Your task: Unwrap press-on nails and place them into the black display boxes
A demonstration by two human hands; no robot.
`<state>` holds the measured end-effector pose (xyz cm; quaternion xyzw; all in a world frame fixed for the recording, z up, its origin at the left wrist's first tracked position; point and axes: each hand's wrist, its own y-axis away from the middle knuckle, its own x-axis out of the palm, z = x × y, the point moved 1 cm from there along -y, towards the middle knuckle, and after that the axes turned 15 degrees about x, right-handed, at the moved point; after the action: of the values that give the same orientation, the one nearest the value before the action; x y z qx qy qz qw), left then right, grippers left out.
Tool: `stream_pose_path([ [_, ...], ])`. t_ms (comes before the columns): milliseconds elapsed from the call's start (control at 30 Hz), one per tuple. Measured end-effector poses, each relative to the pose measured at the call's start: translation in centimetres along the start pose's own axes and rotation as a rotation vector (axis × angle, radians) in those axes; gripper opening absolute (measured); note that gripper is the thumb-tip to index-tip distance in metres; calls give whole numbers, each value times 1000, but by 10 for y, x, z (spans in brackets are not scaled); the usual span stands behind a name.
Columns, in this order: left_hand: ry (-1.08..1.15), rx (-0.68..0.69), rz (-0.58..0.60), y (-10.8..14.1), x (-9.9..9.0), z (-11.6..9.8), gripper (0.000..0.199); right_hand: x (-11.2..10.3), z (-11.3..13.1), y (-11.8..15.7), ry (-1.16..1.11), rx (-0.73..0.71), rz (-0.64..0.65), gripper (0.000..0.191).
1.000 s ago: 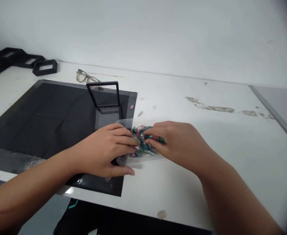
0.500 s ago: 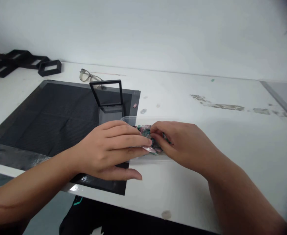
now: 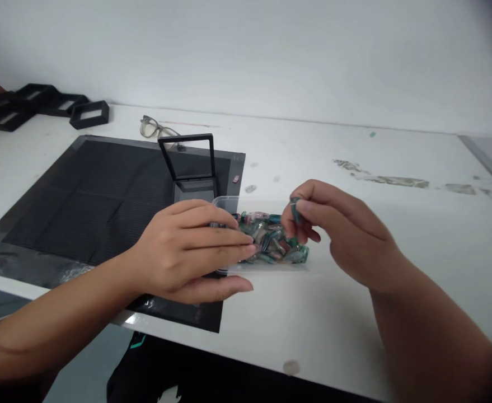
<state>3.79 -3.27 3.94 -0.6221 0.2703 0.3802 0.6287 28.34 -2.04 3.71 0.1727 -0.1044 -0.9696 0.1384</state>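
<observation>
A clear plastic tub (image 3: 229, 200) on the table holds many glossy green, teal and pink stones (image 3: 271, 235). My left hand (image 3: 199, 246) lies over the tub's left end, fingers stretched out with their tips at the stones. Above the tub's right part, my right hand (image 3: 333, 224) pinches a dark green stone (image 3: 295, 209) between thumb and forefinger. Behind my left hand an open black-framed case (image 3: 187, 178) stands on the black mat, its lid upright with a clear window; my hand hides part of its base.
The black mat (image 3: 82, 201) covers the table's left side. Eyeglasses (image 3: 157, 129) lie behind the case. Several black frames (image 3: 89, 115) sit at the back left. A small pink stone (image 3: 236, 179) rests near the mat's right edge. A small green piece (image 3: 372, 134) lies farther back.
My right hand has risen out of the stones and moved right, now with a dark green stone pinched in it. My left hand has barely moved, and more of the stones show.
</observation>
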Motion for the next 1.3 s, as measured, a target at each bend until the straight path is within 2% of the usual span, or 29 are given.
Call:
stream_pose_path([
  [200, 32, -116, -118, -6, -1, 0, 12, -5, 3, -3, -180, 20, -23, 28],
  [367, 92, -148, -250, -7, 1, 0, 10, -9, -2, -2, -191, -61, -12, 22],
  [567, 163, -142, -340, -10, -2, -1, 14, -9, -4, -4, -234, -251, 132, 16],
  [667, 143, -104, -383, -11, -3, -1, 14, -9, -4, -3, -238, -280, 179, 11],
  [833, 131, -42, -356, -12, -2, -3, 22, -11, -6, -2, -228, -297, 205, 10],
  [1033, 103, -38, -409, -12, -3, -5, 17, -16, -4, -3, -204, -263, 221, 18],
  [1133, 86, -7, -366, -12, -4, -2, 13, -16, -4, -3, -183, -248, 233, 23],
  [1300, 88, -16, -293, -8, 0, 4, 9, -16, -5, -3, -174, -314, 210, 23],
])
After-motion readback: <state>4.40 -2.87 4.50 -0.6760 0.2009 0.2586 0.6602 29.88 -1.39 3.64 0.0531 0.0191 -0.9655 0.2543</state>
